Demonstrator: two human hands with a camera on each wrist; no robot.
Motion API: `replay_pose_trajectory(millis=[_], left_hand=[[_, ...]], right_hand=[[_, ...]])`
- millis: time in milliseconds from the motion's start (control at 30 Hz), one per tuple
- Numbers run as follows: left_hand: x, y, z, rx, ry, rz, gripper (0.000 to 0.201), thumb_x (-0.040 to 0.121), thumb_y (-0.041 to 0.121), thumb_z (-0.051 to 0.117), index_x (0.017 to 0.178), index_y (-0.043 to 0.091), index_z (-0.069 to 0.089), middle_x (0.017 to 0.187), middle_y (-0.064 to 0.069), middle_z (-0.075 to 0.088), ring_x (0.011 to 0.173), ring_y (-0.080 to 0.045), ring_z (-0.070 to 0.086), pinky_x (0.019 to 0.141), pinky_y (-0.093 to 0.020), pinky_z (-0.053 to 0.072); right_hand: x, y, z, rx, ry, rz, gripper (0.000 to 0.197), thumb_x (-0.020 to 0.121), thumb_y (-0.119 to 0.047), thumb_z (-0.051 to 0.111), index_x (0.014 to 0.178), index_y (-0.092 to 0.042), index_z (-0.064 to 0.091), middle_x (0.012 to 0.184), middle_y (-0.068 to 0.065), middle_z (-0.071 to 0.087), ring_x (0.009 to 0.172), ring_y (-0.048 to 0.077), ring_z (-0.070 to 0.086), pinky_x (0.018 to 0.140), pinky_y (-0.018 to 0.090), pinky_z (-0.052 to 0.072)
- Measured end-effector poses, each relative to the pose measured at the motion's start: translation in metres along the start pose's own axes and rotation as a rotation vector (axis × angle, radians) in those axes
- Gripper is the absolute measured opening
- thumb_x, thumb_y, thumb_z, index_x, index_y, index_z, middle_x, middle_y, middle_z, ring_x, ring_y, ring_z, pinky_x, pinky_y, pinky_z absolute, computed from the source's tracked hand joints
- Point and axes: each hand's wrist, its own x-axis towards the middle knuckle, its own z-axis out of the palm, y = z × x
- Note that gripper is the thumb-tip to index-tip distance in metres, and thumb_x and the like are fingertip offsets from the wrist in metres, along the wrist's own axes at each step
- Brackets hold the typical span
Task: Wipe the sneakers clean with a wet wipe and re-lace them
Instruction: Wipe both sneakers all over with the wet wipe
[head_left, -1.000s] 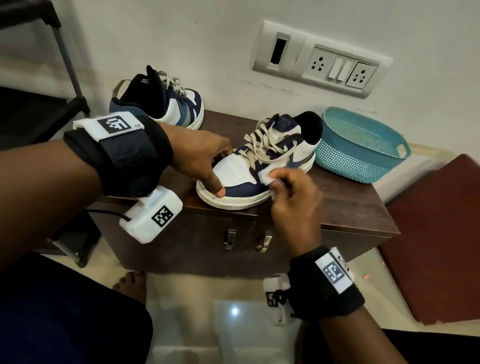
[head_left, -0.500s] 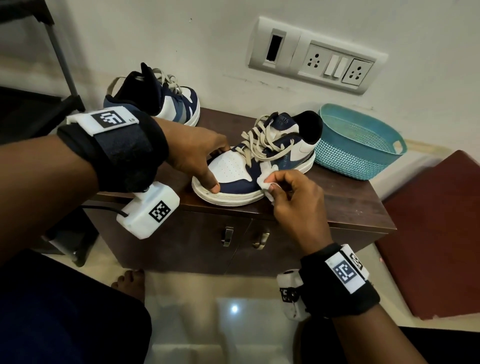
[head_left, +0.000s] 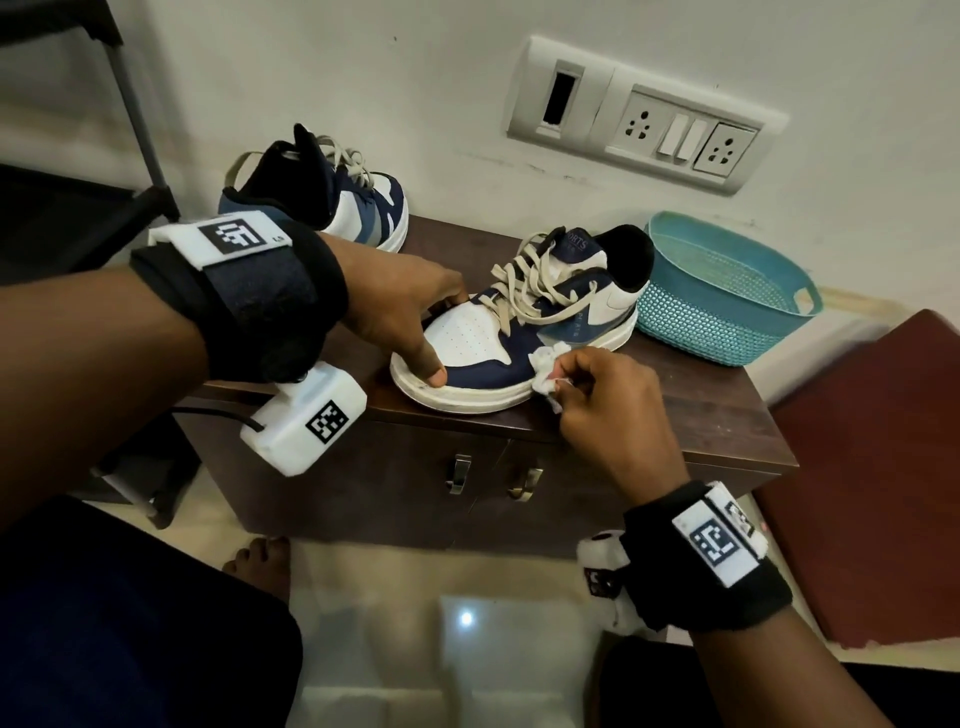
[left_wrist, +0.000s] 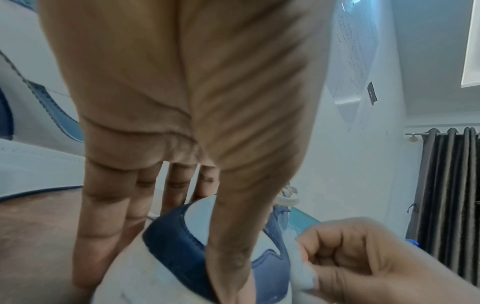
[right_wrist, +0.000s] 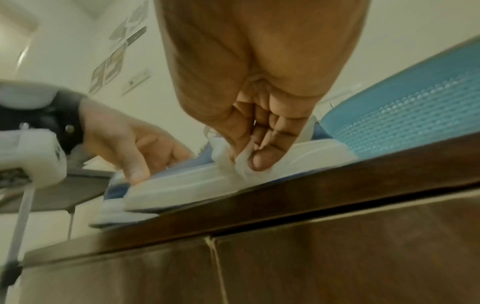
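Note:
A navy and white sneaker (head_left: 483, 343) with loose beige laces (head_left: 524, 283) lies on the brown cabinet top (head_left: 717, 415), toe toward me. My left hand (head_left: 400, 312) grips its toe, thumb on the front sole and fingers over the far side (left_wrist: 179, 242). My right hand (head_left: 597, 400) pinches a crumpled white wet wipe (head_left: 545, 371) against the near side of the sneaker, by the midsole (right_wrist: 233, 162). The second sneaker (head_left: 322, 192) stands at the cabinet's back left, heel toward me.
A teal plastic basket (head_left: 727, 296) stands right of the sneaker against the wall. A socket and switch panel (head_left: 639, 114) is on the wall above. A dark rack (head_left: 78, 156) stands left, a maroon surface (head_left: 872, 467) right. My bare foot (head_left: 260, 566) is below the cabinet doors.
My right hand has slid the wipe down and along the sneaker's near side toward the midsole. The left hand has kept its grip on the toe.

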Motion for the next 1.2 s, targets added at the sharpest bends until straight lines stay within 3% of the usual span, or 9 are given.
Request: replay_pose_trajectory(millis=[167, 300, 433, 533, 667, 767, 867, 1033, 1200], left_hand=[[0.0, -0.002, 0.0, 0.021, 0.001, -0.002, 0.081, 0.075, 0.043, 0.085, 0.141, 0.022, 0.044, 0.134, 0.003, 0.057, 0.116, -0.017, 0.056, 0.096, -0.031, 0.047], [0.001, -0.002, 0.001, 0.014, -0.002, -0.01, 0.082, 0.076, 0.042, 0.085, 0.143, 0.022, 0.043, 0.136, 0.003, 0.055, 0.117, -0.017, 0.055, 0.097, -0.031, 0.046], [0.002, -0.003, 0.001, 0.004, 0.0, -0.016, 0.082, 0.077, 0.041, 0.084, 0.144, 0.022, 0.041, 0.137, 0.004, 0.054, 0.113, -0.015, 0.053, 0.09, -0.027, 0.043], [0.004, -0.004, 0.001, 0.005, 0.003, -0.012, 0.082, 0.076, 0.043, 0.084, 0.143, 0.023, 0.042, 0.137, 0.004, 0.055, 0.112, -0.015, 0.054, 0.089, -0.026, 0.042], [0.004, -0.003, 0.001, 0.017, 0.0, -0.015, 0.082, 0.077, 0.043, 0.083, 0.144, 0.021, 0.041, 0.136, 0.003, 0.055, 0.105, -0.012, 0.051, 0.085, -0.025, 0.039], [0.005, -0.003, -0.001, 0.017, -0.001, -0.012, 0.082, 0.077, 0.042, 0.084, 0.144, 0.021, 0.041, 0.136, 0.003, 0.054, 0.105, -0.012, 0.051, 0.083, -0.025, 0.039], [0.005, -0.005, -0.003, 0.011, -0.017, -0.006, 0.081, 0.074, 0.042, 0.086, 0.141, 0.023, 0.043, 0.133, 0.006, 0.056, 0.11, -0.013, 0.055, 0.088, -0.027, 0.044], [0.004, -0.006, -0.001, 0.004, -0.008, -0.015, 0.082, 0.075, 0.042, 0.085, 0.143, 0.023, 0.042, 0.134, 0.006, 0.055, 0.11, -0.013, 0.052, 0.089, -0.027, 0.042], [0.006, -0.004, -0.003, 0.018, -0.015, -0.019, 0.08, 0.075, 0.041, 0.086, 0.14, 0.023, 0.043, 0.124, 0.009, 0.054, 0.104, -0.013, 0.053, 0.084, -0.027, 0.041]], right_hand=[[0.004, -0.009, 0.004, 0.138, 0.097, -0.091, 0.01, 0.093, -0.009, 0.069, 0.09, -0.018, 0.074, 0.086, -0.01, 0.07, 0.078, 0.0, 0.064, 0.068, 0.007, 0.045], [-0.002, 0.014, 0.003, 0.019, 0.004, 0.032, 0.019, 0.091, -0.007, 0.071, 0.081, -0.023, 0.07, 0.083, -0.012, 0.07, 0.079, 0.001, 0.065, 0.069, 0.009, 0.046], [0.0, 0.025, -0.01, 0.293, 0.124, 0.094, 0.015, 0.089, -0.01, 0.076, 0.088, -0.025, 0.074, 0.091, -0.009, 0.074, 0.078, 0.001, 0.067, 0.071, 0.018, 0.052], [0.001, 0.019, 0.001, 0.366, 0.041, 0.091, 0.017, 0.084, -0.012, 0.082, 0.09, -0.024, 0.072, 0.083, -0.005, 0.073, 0.074, 0.006, 0.068, 0.069, 0.022, 0.056], [-0.003, 0.01, 0.016, 0.26, 0.16, -0.045, 0.017, 0.088, 0.0, 0.074, 0.092, -0.016, 0.069, 0.082, -0.007, 0.068, 0.075, 0.004, 0.064, 0.068, 0.013, 0.051], [-0.016, -0.008, 0.027, 0.16, 0.148, -0.268, 0.021, 0.09, 0.007, 0.065, 0.092, -0.014, 0.068, 0.091, -0.002, 0.066, 0.08, 0.009, 0.064, 0.071, 0.025, 0.053], [-0.025, -0.018, 0.032, 0.021, -0.014, -0.416, 0.03, 0.085, 0.01, 0.061, 0.098, -0.015, 0.07, 0.099, 0.0, 0.064, 0.089, 0.018, 0.065, 0.074, 0.034, 0.056], [-0.004, 0.019, 0.006, -0.048, 0.048, -0.275, 0.02, 0.088, 0.004, 0.068, 0.091, -0.016, 0.071, 0.096, -0.005, 0.06, 0.085, 0.011, 0.061, 0.075, 0.01, 0.043], [-0.02, -0.007, 0.028, -0.098, 0.003, -0.381, 0.025, 0.085, 0.004, 0.068, 0.1, -0.015, 0.071, 0.099, 0.001, 0.06, 0.091, 0.019, 0.06, 0.073, 0.032, 0.053]])
